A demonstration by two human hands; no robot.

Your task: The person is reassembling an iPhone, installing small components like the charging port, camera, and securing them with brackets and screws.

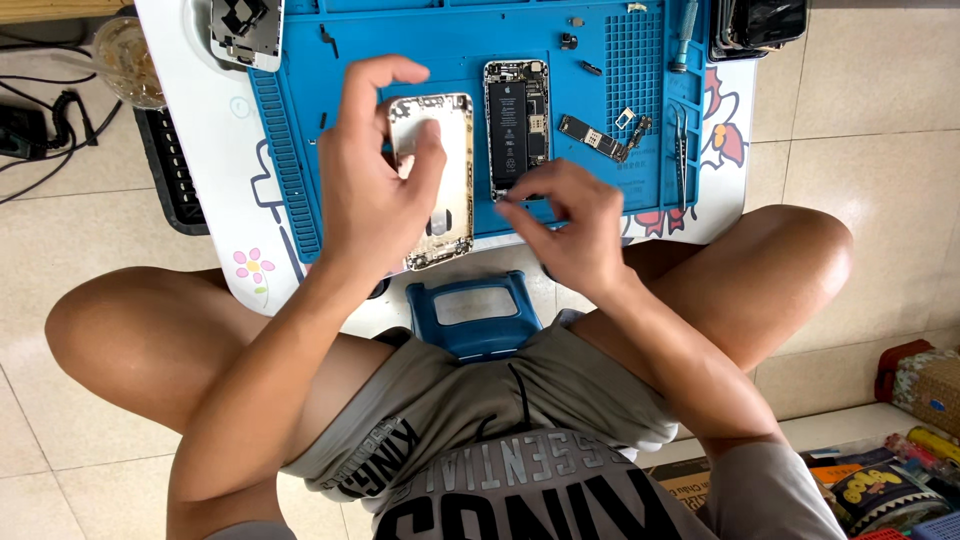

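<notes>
The floor (880, 110) is made of pale tiles. A person sits on it with bare knees out to each side. A small white tabletop (215, 170) with a pink flower picture stands in front of them. At the far left, black cables (40, 110) lie on the floor, and a clear glass bowl (125, 60) sits at the tabletop's corner.

A blue work mat (440, 40) covers most of the tabletop. The left hand (375, 185) rests on an empty silver phone shell (440, 180) lying flat on the mat, its grip loose, thumb pressing the shell, other fingers curled above it. Just right of the shell lies an open phone (517, 125) showing its black battery. The right hand (565, 225) is at that phone's bottom edge, fingertips pinched together; what they pinch is too small to tell.

Further right, small phone parts (600, 135) and tweezers (680, 150) lie on the mat. At the bottom right, a box (880, 490) holds colourful packets.
</notes>
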